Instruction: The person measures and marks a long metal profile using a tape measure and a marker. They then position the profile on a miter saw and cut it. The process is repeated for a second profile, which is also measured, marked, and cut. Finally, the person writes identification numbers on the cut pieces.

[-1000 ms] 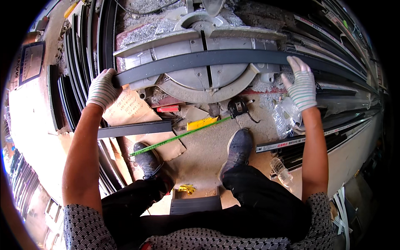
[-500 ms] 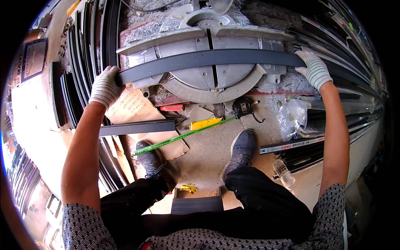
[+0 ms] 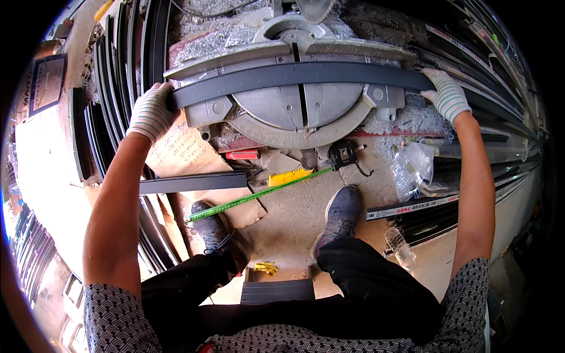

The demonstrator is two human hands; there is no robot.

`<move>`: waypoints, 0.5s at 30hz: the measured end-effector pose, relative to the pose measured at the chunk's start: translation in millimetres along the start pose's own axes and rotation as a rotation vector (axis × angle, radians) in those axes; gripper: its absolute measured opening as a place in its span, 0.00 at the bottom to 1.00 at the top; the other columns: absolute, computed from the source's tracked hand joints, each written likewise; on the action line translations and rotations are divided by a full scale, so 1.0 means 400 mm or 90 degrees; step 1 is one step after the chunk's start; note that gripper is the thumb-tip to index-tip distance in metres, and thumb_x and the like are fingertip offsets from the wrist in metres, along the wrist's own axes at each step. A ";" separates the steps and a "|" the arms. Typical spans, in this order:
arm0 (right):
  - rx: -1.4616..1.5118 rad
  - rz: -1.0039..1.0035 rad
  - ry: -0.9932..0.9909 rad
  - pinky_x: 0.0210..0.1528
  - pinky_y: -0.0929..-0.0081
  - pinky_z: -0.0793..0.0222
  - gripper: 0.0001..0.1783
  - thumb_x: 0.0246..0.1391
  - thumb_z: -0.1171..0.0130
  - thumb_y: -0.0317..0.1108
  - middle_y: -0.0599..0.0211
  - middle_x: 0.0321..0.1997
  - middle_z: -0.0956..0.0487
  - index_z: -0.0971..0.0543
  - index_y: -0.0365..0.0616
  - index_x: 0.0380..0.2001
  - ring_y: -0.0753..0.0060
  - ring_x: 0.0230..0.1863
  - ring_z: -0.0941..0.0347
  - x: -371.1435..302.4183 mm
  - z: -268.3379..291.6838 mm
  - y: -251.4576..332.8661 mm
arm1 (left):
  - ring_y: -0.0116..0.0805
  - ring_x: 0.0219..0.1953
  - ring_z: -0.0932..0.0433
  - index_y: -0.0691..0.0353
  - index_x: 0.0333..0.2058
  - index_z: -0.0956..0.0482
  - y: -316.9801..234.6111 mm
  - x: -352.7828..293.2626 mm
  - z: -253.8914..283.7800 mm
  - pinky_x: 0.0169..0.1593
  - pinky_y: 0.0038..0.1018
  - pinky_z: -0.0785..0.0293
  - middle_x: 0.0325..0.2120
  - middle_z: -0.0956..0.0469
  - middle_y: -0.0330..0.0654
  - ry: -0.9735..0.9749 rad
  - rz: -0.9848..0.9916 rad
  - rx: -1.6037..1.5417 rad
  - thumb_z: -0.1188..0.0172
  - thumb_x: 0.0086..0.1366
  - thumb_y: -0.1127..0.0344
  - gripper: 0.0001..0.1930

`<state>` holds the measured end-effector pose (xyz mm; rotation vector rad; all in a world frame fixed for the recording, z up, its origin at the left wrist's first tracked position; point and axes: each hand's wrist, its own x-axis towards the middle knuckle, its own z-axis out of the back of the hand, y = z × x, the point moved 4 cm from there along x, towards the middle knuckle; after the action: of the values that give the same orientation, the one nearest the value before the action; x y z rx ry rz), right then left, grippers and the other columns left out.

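Note:
A long dark grey metal profile lies crosswise over the round bed of a mitre saw, just in front of its fence. My left hand, in a striped white knit glove, is closed round the profile's left end. Toward its right part, my right hand, gloved alike, grips the bar with the fingers on its far side. Beyond the fence, only the lower part of the toothed saw blade shows, raised at the top edge.
On the floor before the saw lie a tape measure with its green blade pulled out, a yellow tool, a red-handled object and written-on cardboard. Dark profiles are stacked left; more bars and a plastic bag lie right.
The profile has shifted away from me, closer to the fence, and slightly to the right. Both hands have kept hold of it and moved along with it.

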<state>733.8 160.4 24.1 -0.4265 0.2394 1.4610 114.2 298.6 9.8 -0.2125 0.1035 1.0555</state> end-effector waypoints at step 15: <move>0.000 0.016 -0.029 0.76 0.61 0.43 0.37 0.55 0.32 0.41 0.49 0.70 0.27 0.28 0.46 0.68 0.49 0.73 0.35 0.046 -0.012 -0.044 | 0.58 0.45 0.18 0.61 0.41 0.15 0.048 0.063 -0.039 0.52 0.40 0.20 0.43 0.17 0.54 0.015 0.004 -0.035 0.24 0.51 0.66 0.18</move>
<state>753.8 174.1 14.6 -0.3904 0.2093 1.4937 110.2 325.7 -12.5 -0.2750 0.0967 1.0635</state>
